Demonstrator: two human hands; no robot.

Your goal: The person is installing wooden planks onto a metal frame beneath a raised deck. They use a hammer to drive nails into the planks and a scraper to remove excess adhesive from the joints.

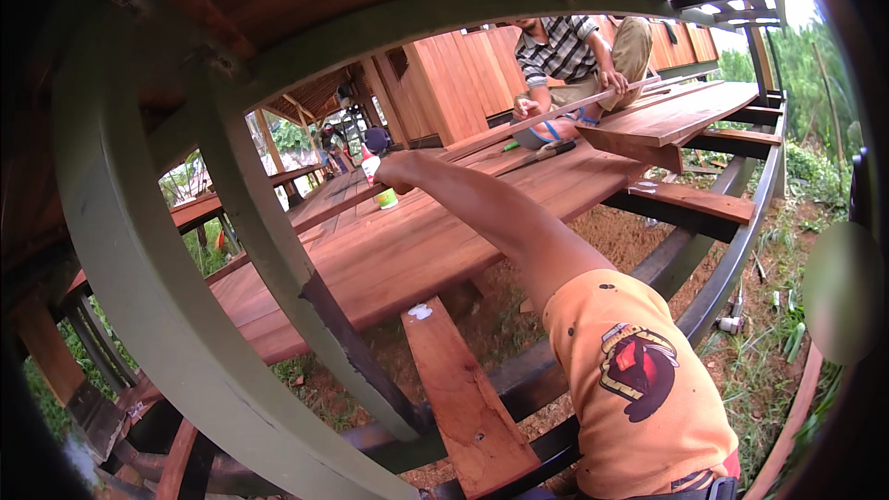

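Note:
My right arm, in an orange sleeve, stretches from the lower right across the red-brown deck boards (454, 239). At its end my right hand (400, 170) is closed round a white squeeze bottle (370, 166) with a red tip, the tip pointing up. Below the fingers shows a white and yellow-green part, seemingly the same bottle's lower end. Nearer me, a short wooden plank (468, 407) bears a white smear at its far end. My left hand is out of view.
A co-worker (565, 56) in a checked shirt sits on the deck, both hands at a long wooden strip (569, 117). Grey-green posts (139, 250) stand close on my left, and a beam arches overhead. Dark curved metal framing (732, 250) runs along the right, above soil and grass.

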